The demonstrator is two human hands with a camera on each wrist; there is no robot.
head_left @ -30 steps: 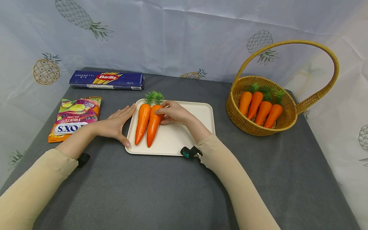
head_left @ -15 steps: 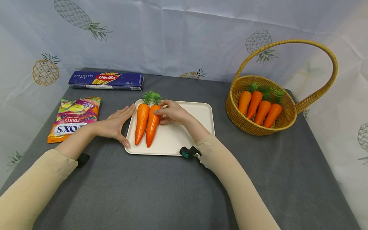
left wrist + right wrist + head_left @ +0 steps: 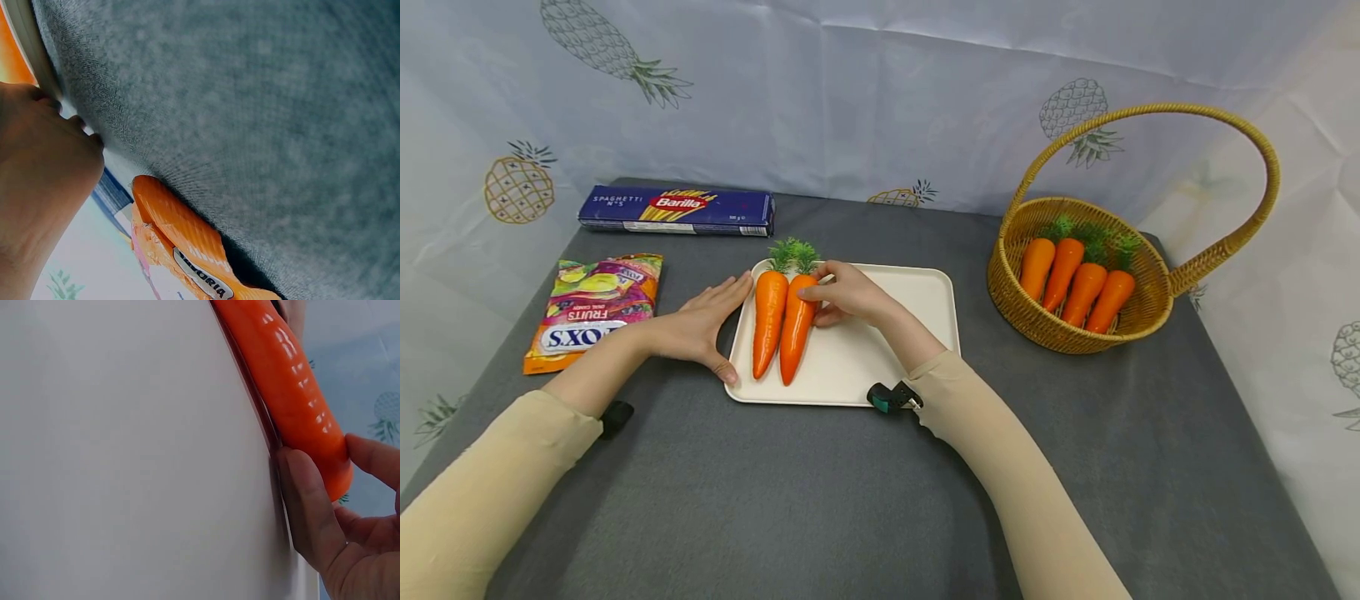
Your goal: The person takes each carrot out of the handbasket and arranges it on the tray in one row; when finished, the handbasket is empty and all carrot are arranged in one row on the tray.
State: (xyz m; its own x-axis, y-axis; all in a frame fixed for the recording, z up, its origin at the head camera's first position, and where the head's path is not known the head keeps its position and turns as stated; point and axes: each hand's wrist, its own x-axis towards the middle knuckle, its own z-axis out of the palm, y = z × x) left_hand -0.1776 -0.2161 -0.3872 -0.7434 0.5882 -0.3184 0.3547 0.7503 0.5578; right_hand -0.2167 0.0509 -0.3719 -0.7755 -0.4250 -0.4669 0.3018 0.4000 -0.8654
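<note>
Two orange carrots with green tops lie side by side on a cream rectangular tray (image 3: 880, 350). My right hand (image 3: 853, 296) pinches the right carrot (image 3: 796, 329) near its leafy end, with thumb and fingers on opposite sides in the right wrist view, where the carrot (image 3: 294, 381) rests along the tray. To its left lies the other carrot (image 3: 769, 321), untouched by that hand. My left hand (image 3: 696, 329) is spread at the tray's left edge, its thumb by the near corner and its fingertips by the far one. The left wrist view shows only part of this hand (image 3: 44, 150).
A wicker basket (image 3: 1037, 329) with a tall handle holds several carrots at the right. A blue spaghetti box (image 3: 677, 210) lies at the back left, and a bag of fruit candy (image 3: 598, 304) sits beside my left forearm. Pineapple-print cloth hangs behind the grey table (image 3: 790, 492).
Both hands stay nearly where they were. The leafy ends of the two carrots have shifted very slightly left, with the right hand still pinching the right carrot.
</note>
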